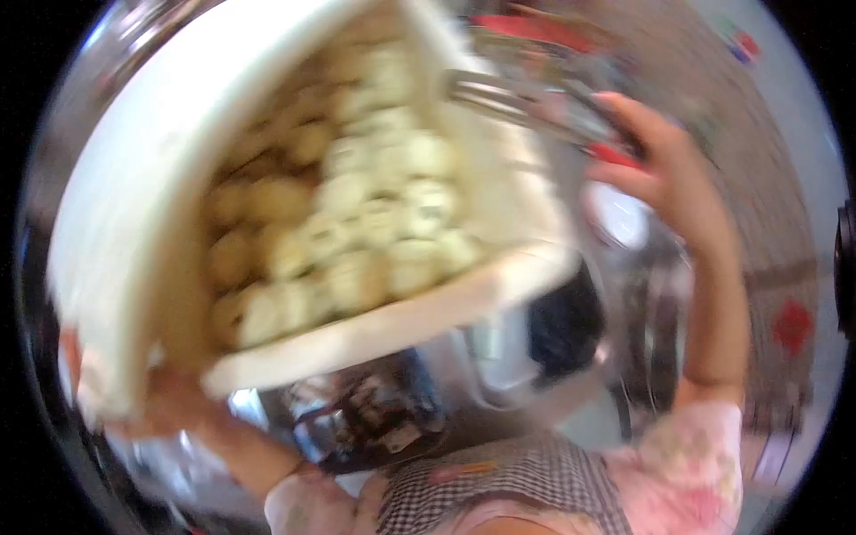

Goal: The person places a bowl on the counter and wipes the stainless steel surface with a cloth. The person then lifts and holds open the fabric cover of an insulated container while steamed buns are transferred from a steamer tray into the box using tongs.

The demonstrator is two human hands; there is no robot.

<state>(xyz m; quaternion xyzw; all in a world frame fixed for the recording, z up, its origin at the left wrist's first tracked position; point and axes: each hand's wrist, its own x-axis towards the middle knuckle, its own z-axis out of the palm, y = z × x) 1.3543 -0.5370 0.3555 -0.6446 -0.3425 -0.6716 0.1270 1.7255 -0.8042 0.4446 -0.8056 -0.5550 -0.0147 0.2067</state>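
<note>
White box (357,343) could tip, spilling pieces (428,156), if left hand (178,401), clamped on its corner, slips; right hand (673,160) grips tongs (495,96).

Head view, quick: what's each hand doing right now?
Left hand: closed on the edge of a white panel; lid or box wall, can't tell.
Right hand: closed around tongs.

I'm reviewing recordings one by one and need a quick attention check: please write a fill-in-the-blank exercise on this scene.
1. The metal tongs are in the hand on the person's ___ side.
2. The other hand, at the white box, is the ___ one.
3. The pale pieces lie ___ the box.
4. The apron has a ___ pattern.

right; left; inside; checked
</note>
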